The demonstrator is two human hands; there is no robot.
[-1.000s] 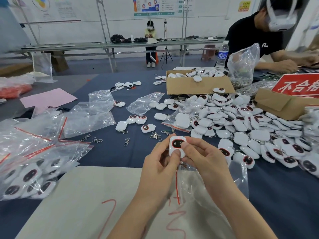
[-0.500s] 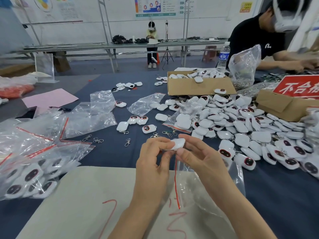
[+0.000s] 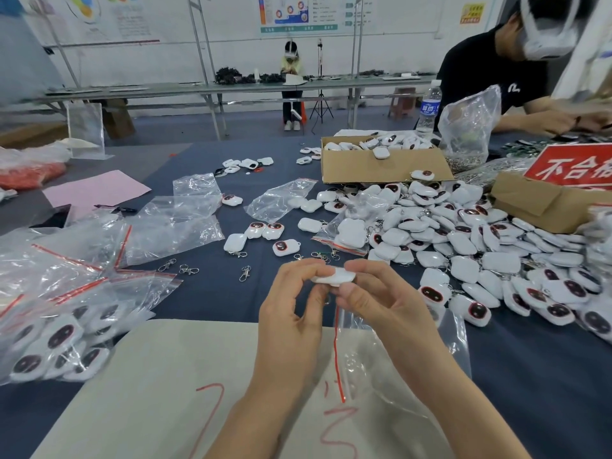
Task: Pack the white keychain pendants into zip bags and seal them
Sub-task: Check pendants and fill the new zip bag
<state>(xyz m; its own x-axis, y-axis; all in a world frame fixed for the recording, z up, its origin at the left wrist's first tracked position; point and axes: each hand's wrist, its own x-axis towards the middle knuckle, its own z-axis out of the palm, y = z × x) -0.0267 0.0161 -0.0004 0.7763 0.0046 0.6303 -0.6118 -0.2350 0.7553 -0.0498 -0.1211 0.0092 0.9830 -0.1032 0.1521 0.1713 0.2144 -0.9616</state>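
Lying crosswise, seemingly face-down: pendant (image 3: 333,277)

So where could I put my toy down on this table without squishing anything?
The beige board is bare left of the left hand, beside the filled bags. The blue cloth is bare at the near right, between the zip bag and the pendant heap. That heap and those bags are crowded.

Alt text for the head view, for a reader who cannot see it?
The left hand and right hand pinch one white keychain pendant between them over a clear zip bag on a beige board. Loose pendants are heaped on the blue table at right; filled bags lie at left.
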